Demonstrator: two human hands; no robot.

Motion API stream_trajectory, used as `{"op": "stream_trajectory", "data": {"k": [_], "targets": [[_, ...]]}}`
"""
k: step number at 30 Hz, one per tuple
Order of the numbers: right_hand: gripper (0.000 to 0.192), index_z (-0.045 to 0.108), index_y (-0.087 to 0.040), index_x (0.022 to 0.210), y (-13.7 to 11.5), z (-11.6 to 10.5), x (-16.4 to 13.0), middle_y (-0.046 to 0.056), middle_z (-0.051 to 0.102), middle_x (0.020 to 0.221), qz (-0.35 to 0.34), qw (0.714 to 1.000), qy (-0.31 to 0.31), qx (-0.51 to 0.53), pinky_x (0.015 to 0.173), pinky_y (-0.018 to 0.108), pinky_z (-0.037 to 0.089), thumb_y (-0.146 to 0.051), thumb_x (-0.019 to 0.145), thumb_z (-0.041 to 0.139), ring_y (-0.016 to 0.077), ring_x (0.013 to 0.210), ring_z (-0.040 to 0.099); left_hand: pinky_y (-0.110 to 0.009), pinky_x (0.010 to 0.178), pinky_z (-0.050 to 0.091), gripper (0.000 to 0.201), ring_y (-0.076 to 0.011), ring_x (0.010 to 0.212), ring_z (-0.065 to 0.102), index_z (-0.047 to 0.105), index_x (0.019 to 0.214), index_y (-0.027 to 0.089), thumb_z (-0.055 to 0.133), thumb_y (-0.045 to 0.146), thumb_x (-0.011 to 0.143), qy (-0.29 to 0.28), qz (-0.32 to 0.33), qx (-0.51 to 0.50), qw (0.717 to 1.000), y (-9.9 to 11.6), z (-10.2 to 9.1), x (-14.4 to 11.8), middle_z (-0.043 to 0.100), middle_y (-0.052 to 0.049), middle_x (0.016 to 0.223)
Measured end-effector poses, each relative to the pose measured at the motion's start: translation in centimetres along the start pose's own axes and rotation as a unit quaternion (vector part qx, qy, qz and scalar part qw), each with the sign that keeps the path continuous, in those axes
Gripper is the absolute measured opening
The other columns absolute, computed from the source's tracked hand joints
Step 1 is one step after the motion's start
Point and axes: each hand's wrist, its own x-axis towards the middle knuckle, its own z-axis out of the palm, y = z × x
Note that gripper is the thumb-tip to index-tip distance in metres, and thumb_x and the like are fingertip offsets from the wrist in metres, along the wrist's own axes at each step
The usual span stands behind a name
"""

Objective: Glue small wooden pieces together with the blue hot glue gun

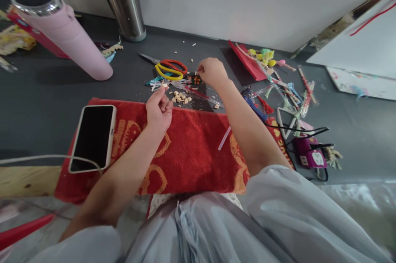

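Note:
My left hand (159, 109) is closed, with thumb and forefinger pinching a small beige piece (165, 85). Just right of it lies a pile of similar beige pieces (181, 98) on the dark tabletop, at the towel's far edge. Farther out, my right hand (213, 71) is closed with its fingertips down by a dark patterned strip (194, 78); what they hold, if anything, is too small to make out. Between and beyond the hands rest scissors (170, 69) with orange and yellow handles. White strands (159, 83) and clear plastic wrappers (202, 93) lie below them.
A red towel (198, 143) covers the near edge, with a phone (93, 137) and its cable on the left. A pink bottle (66, 40) and a metal post (123, 3) stand behind. To the right lie a blue glue gun (254, 106), wrapped sticks (306, 89) and a purple power adapter (309, 151).

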Motion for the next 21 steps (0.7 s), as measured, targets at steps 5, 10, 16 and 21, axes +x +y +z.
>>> {"op": "stream_trajectory", "data": {"k": [5, 10, 16, 21], "targets": [[0.018, 0.074, -0.01, 0.09, -0.5, 0.2, 1.3, 0.017, 0.072, 0.096, 0.042, 0.998, -0.02, -0.029, 0.089, 0.049, 0.051, -0.019, 0.081, 0.061, 0.0327, 0.099, 0.065, -0.012, 0.038, 0.025, 0.018, 0.0006, 0.035, 0.024, 0.067, 0.068, 0.014, 0.062, 0.015, 0.085, -0.001, -0.009, -0.015, 1.0, 0.0, 0.0, -0.1, 0.036, 0.009, 0.043], [0.021, 0.073, -0.005, 0.095, -1.1, 0.2, 1.9, 0.02, 0.071, 0.101, 0.045, 0.997, -0.046, -0.045, 0.09, 0.049, 0.052, -0.017, 0.08, 0.064, 0.035, 0.102, 0.066, -0.013, 0.037, 0.024, 0.02, 0.0001, 0.034, 0.023, 0.068, 0.068, 0.012, 0.059, 0.012, 0.086, -0.007, -0.01, -0.036, 0.999, -0.1, -0.2, 0.0, 0.036, 0.008, 0.042], [0.031, 0.07, -0.002, 0.103, -1.4, 0.4, 2.1, 0.02, 0.071, 0.105, 0.025, 0.996, -0.058, -0.065, 0.092, 0.049, 0.052, -0.004, 0.076, 0.056, 0.0358, 0.104, 0.066, -0.012, 0.038, 0.024, 0.019, 0.0006, 0.034, 0.023, 0.069, 0.068, 0.012, 0.061, 0.013, 0.085, 0.0, -0.014, -0.034, 0.999, -0.1, -0.2, 0.1, 0.034, 0.009, 0.042], [0.03, 0.071, -0.002, 0.1, -1.4, 0.9, 2.2, 0.021, 0.071, 0.101, 0.006, 0.995, -0.063, -0.074, 0.092, 0.049, 0.053, -0.003, 0.074, 0.056, 0.035, 0.102, 0.066, -0.013, 0.038, 0.024, 0.021, 0.0004, 0.034, 0.023, 0.069, 0.066, 0.012, 0.059, 0.012, 0.085, 0.0, -0.014, -0.034, 0.999, -0.1, -0.2, 0.1, 0.034, 0.009, 0.041]]}}
